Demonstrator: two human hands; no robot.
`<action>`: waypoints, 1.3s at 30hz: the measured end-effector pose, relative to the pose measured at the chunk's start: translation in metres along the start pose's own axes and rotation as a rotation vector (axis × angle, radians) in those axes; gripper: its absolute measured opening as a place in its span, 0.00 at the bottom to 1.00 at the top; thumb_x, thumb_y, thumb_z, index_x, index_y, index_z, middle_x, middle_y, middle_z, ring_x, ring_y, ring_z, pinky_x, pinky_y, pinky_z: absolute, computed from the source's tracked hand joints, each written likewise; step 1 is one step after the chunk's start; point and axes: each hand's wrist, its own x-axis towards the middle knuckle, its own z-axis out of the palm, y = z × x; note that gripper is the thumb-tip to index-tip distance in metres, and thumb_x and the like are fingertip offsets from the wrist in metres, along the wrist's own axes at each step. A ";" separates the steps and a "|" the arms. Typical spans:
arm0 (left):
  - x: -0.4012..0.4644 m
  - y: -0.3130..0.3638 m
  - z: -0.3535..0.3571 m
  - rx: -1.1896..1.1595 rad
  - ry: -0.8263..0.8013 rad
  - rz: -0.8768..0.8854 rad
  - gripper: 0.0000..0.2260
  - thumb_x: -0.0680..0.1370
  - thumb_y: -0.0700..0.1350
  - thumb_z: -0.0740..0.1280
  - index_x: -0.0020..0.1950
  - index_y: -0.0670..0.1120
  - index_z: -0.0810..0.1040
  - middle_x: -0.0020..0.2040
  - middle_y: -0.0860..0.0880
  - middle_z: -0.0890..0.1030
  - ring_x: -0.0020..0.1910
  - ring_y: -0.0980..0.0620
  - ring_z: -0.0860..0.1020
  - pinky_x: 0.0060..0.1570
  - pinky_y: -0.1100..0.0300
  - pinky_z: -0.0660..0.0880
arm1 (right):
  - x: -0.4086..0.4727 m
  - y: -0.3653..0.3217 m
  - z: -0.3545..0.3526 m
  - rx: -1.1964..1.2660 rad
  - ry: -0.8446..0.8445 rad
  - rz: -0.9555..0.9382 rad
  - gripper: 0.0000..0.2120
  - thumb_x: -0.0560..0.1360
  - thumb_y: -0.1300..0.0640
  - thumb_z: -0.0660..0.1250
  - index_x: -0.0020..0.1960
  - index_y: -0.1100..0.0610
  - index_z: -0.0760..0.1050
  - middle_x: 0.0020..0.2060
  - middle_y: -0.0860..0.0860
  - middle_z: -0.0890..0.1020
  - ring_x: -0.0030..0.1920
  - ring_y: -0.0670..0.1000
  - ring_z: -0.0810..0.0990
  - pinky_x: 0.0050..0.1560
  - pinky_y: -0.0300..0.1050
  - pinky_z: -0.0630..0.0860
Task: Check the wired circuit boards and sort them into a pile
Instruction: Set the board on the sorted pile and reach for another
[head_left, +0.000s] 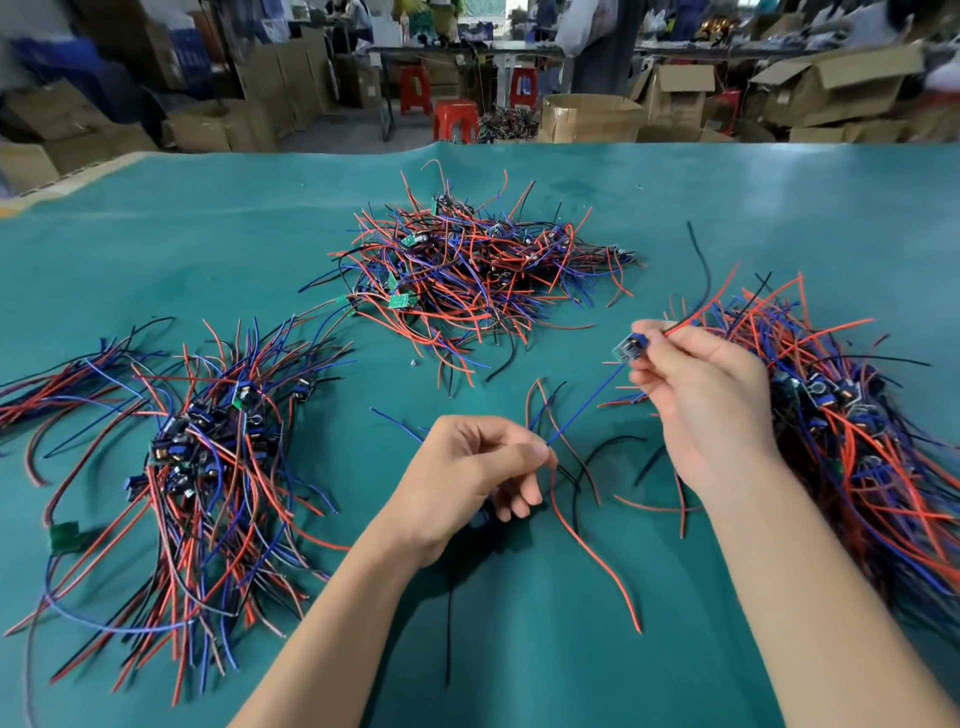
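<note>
The right hand pinched a small blue-and-clear circuit board with red, blue and black wires, raised above the teal-covered counter, apparently so its face could be checked. The left hand pinched that board's thin blue wire at its end, seemingly drawing it straight and clear of the loose leads below. Three heaps of wired boards kept stock apart: a far tangled heap, a combed pile at left, and a pile at right just beside the held board.
</note>
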 end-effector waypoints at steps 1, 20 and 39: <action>0.000 0.001 0.000 0.005 -0.013 -0.002 0.06 0.75 0.43 0.69 0.40 0.42 0.83 0.30 0.44 0.80 0.26 0.50 0.75 0.27 0.63 0.71 | 0.000 -0.004 -0.001 0.023 0.030 -0.015 0.09 0.81 0.69 0.64 0.47 0.60 0.81 0.43 0.51 0.82 0.34 0.44 0.77 0.40 0.36 0.75; 0.000 0.003 0.004 -0.062 0.026 -0.012 0.06 0.76 0.39 0.68 0.40 0.43 0.81 0.31 0.42 0.79 0.27 0.49 0.75 0.28 0.63 0.72 | 0.086 -0.124 -0.098 -1.792 -0.047 -0.161 0.06 0.74 0.62 0.70 0.41 0.56 0.85 0.30 0.55 0.84 0.39 0.61 0.84 0.47 0.59 0.83; 0.001 0.006 0.004 -0.077 0.059 -0.013 0.12 0.79 0.29 0.59 0.40 0.40 0.77 0.32 0.45 0.79 0.28 0.52 0.75 0.28 0.63 0.73 | 0.055 0.064 0.197 -1.518 -0.687 -0.536 0.18 0.76 0.67 0.64 0.65 0.56 0.74 0.60 0.56 0.76 0.58 0.63 0.79 0.52 0.56 0.78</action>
